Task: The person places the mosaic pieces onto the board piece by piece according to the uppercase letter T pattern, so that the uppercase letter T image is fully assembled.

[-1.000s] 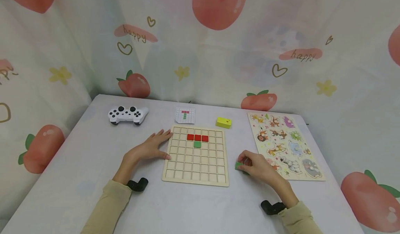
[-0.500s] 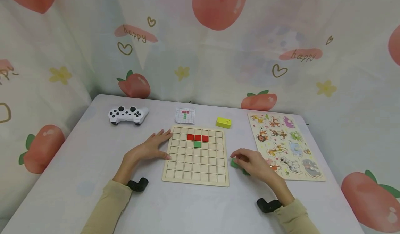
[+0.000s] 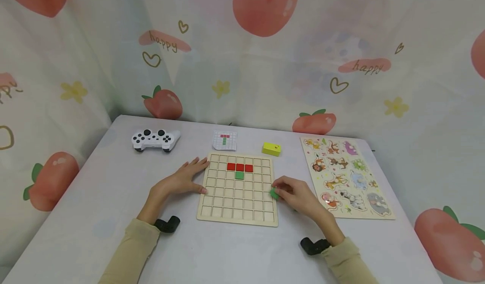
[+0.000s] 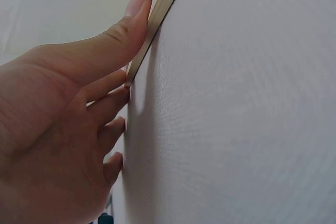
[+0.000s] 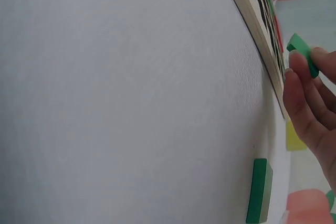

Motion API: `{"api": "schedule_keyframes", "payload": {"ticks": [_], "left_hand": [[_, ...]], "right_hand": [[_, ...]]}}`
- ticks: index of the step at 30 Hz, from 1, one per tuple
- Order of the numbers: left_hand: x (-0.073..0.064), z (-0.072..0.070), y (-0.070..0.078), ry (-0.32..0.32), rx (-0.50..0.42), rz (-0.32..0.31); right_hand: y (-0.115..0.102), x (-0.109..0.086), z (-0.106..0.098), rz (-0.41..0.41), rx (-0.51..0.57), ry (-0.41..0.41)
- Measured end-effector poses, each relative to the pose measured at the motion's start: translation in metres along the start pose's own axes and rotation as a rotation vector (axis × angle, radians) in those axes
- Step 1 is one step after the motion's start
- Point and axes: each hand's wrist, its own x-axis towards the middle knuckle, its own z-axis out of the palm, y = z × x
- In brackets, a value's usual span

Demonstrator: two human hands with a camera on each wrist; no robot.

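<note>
A wooden grid board (image 3: 227,202) lies in the middle of the table. Three red tiles (image 3: 240,167) form a row in its upper part, and one green tile (image 3: 239,175) sits under the middle one. My left hand (image 3: 179,179) rests along the board's left edge, thumb and fingers spread and touching its side. At the right edge, my right hand (image 3: 301,194) pinches a second green tile (image 5: 303,53) between thumb and fingertips, raised off the table. Another green piece (image 5: 257,192) lies on the table in the right wrist view; the right hand mostly hides it in the head view.
Behind the board lie a printed pattern card (image 3: 224,140) with a red-and-green T and a yellow block (image 3: 271,149). A white game controller (image 3: 154,140) is at the back left. An animal puzzle board (image 3: 346,178) lies to the right, close to the right forearm.
My right hand has picked up a green tile from the table right of the board and carried it left to the board's edge. The left hand has stayed still.
</note>
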Motion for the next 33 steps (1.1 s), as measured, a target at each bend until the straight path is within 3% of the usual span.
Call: {"api": "schedule_keyframes", "payload": {"ticks": [16, 33], "left_hand": [[-0.001, -0.001, 0.001, -0.003, -0.005, 0.004], [-0.003, -0.002, 0.003, 0.002, -0.015, 0.023]], "right_hand": [[-0.012, 0.016, 0.012, -0.037, 0.09, -0.009], [-0.028, 0.032, 0.026, 0.012, 0.131, -0.006]]}}
